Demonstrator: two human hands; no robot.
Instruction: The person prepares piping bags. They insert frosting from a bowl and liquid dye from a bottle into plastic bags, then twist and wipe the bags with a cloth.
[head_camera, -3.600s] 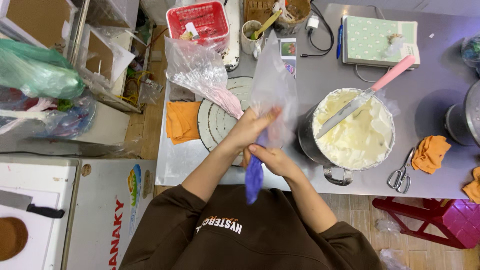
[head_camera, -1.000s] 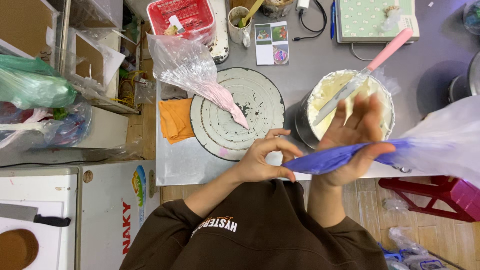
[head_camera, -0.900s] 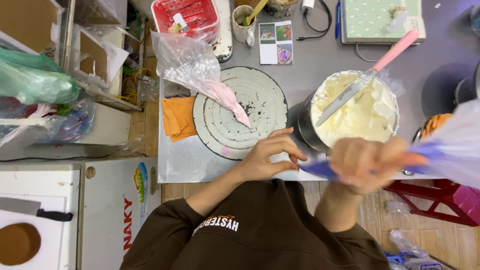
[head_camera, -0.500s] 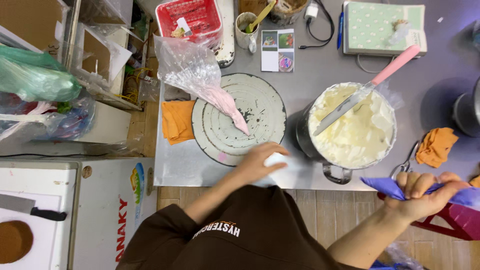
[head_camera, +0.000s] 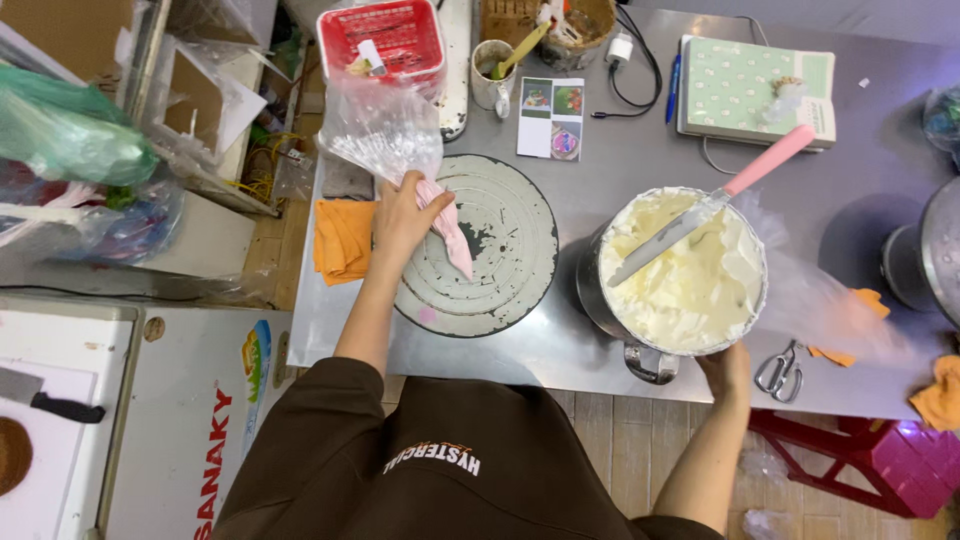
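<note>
Left hand: the left hand (head_camera: 405, 215) is stretched forward over the left rim of the turntable (head_camera: 500, 290), palm down, fingers curled loosely on the pink piping bag (head_camera: 445, 215); it looks gripped, not just touched.
Pink piping bag: its clear crumpled top (head_camera: 380, 125) is bunched up beyond the hand, and the pink-filled tip is laid across the turntable, pointing toward the person.
Right hand: the right hand (head_camera: 728, 368) is set at the near counter (head_camera: 560, 355) edge, right below the cream bowl (head_camera: 690, 270). A blurred clear bag (head_camera: 830, 305) is seen streaming off to the right of it, so how far the fingers are closed can't really be told.
Cream bowl: parked just right of the turntable, nearly touching it, with a pink-handled spatula (head_camera: 715, 205) leaned in it, the handle sticking out over the far rim.
Edges: an orange cloth (head_camera: 343, 240) is hung at the counter's left edge just beside the left hand; scissors (head_camera: 782, 368) are laid near the front edge just beside the right hand.
Open room: bare steel is left between the turntable and the front edge, plus a patch behind the bowl toward the green notebook (head_camera: 755, 90).
</note>
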